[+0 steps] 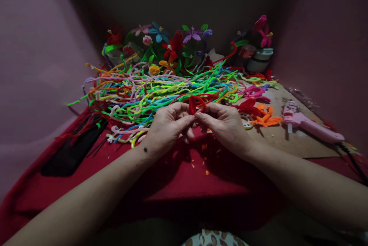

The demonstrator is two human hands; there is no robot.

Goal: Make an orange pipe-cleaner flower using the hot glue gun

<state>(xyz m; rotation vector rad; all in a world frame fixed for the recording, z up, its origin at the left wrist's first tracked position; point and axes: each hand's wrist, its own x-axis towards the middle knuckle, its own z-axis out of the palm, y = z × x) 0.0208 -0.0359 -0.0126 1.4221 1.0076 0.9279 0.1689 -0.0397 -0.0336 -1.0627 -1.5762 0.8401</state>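
With the meeting point of the hands as the clock's centre, the left hand (172, 125) and right hand (224, 123) are drawn together there, thumbs and fingertips pinched on a looped red fuzzy stem (192, 105); whether the fingertips touch each other is hard to tell. Gripping it from both sides seems meant to keep the soft loop steady, one part upright and folded narrow, the other curving toward the right hand. A loose heap of multicoloured fuzzy wire stems (169, 89) spreads from ten to one o'clock, likely kept close for easy picking. At three o'clock, a pink plastic glue gun (313, 125) lies on a tan flat board (276, 146), perhaps to spare the dark red cloth (178, 184) from drips; its handle points outward, apparently on the right arm's side. An orange fuzzy petalled piece (266, 118) rests just short of it, and small orange scraps (207, 172) lie at six. Fuzzy flowers, including a purple star-shaped bloom (192, 35) at twelve, stand at the back, seemingly out of the working space. At two, a clear cup with a reddish label (246, 51) sits beside a pale plastic tub (260, 61); no brand or writing is readable.
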